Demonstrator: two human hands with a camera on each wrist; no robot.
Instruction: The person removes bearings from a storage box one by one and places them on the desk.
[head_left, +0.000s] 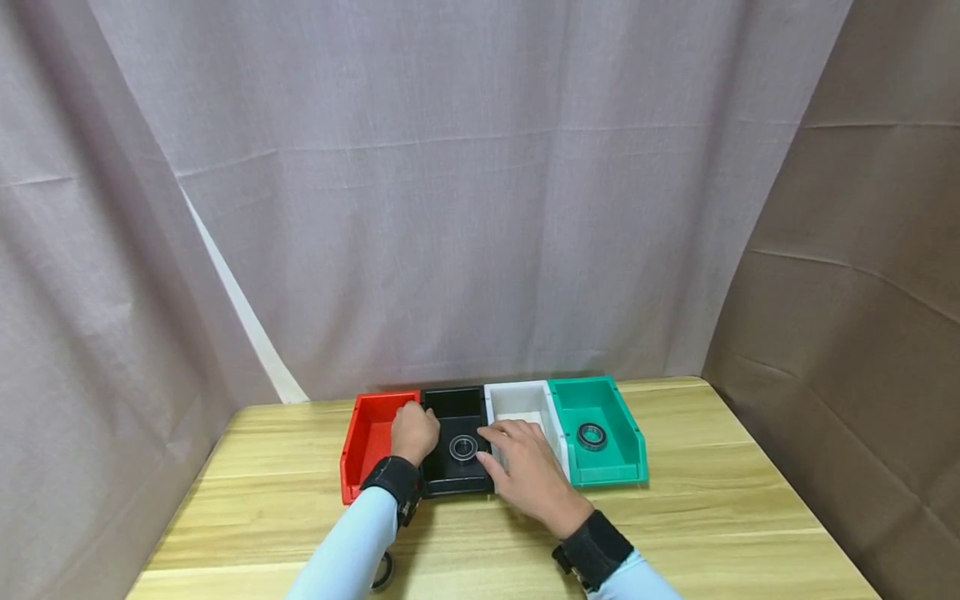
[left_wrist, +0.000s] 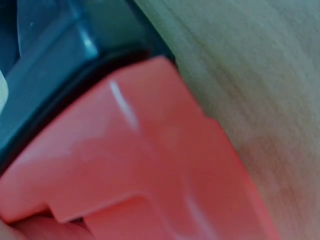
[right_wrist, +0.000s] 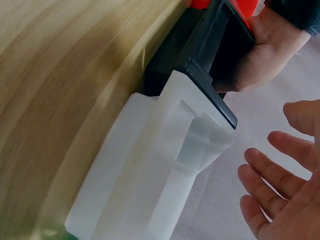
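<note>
My left hand [head_left: 415, 432] is over the side where the red bin [head_left: 367, 433] meets the black bin [head_left: 457, 483]. Its fingers [left_wrist: 35, 227] curl under the red rim inside that bin, while another digit shows at the black side, so it grips the two adjoining walls. A ball bearing [head_left: 463, 448] lies in the black bin. Over the white bin [right_wrist: 140, 175] hovers my right hand [head_left: 528, 468], its fingers spread and loosely bent with nothing between them. Its thumb and fingertips point toward the wall between the white and black bins.
A green bin [head_left: 626, 450] at the right end of the row has another bearing [head_left: 592, 436] in it. Beside my left forearm, a further bearing [head_left: 383, 572] lies on the wooden table [head_left: 720, 500], partly hidden by the sleeve. Grey curtain [head_left: 480, 208] hangs behind the bins.
</note>
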